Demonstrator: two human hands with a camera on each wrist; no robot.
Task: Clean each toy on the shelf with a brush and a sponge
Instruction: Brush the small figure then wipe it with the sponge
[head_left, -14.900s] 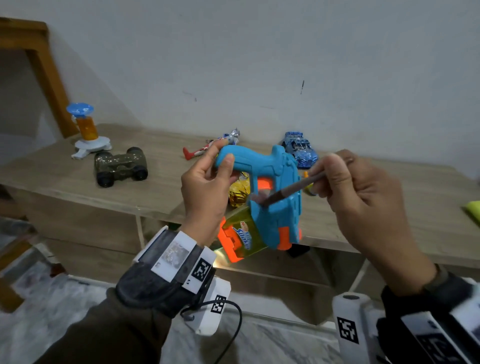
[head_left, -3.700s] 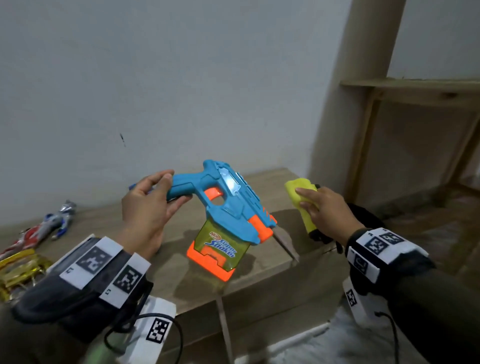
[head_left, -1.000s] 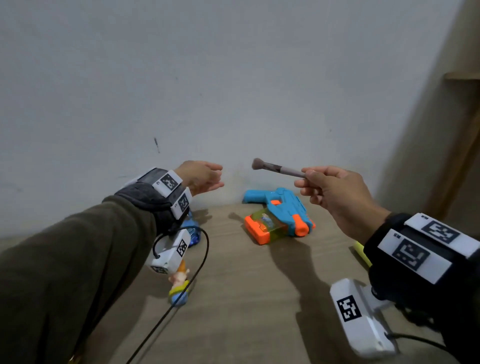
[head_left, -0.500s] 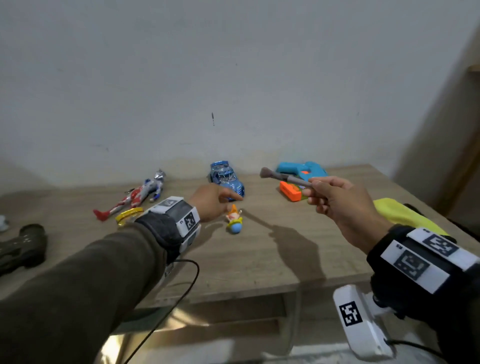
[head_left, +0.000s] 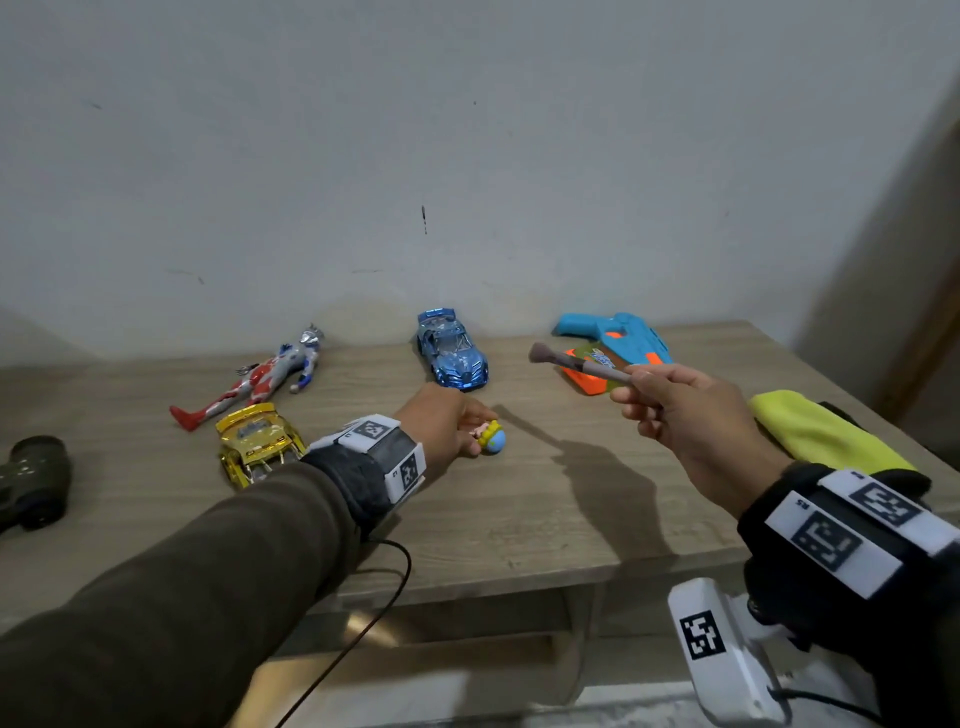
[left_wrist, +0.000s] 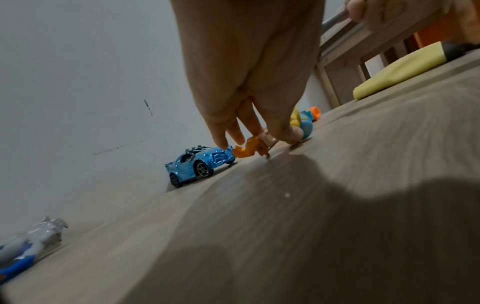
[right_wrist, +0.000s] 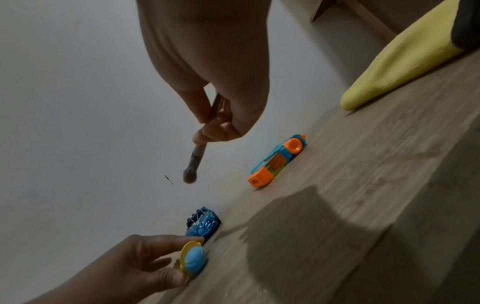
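My left hand (head_left: 441, 426) has its fingertips (left_wrist: 288, 135) closing around the little figure (head_left: 491, 439) with the blue ball base and yellow collar, pinching it while it's lying on the shelf (head_left: 519, 509), so it's gripped but not lifted yet as far as I can tell. My right hand (head_left: 675, 410) is up in the air to the right of it, fingers curled around the handle of the brush (head_left: 576, 364), bristle end pointing left and hanging well above the wood. So I'd say I'm at the pick-up part for this toy, brushing not started. Next move is probably just lifting the figure off the wood and bringing it under the bristles; it's tiny and roundish, so I'd want a firm pinch or it'll roll out of my fingers. Further out: the blue car (head_left: 452, 353) sits just beyond my left hand by the wall, the water gun (head_left: 618, 343) is on its side at the far right, and the yellow sponge (head_left: 821, 441) lies near the right edge, ready for the wipe afterwards. Off to the left there's the red and silver action figure (head_left: 260, 379) lying flat, with the gold car (head_left: 257, 441) just on its near side.
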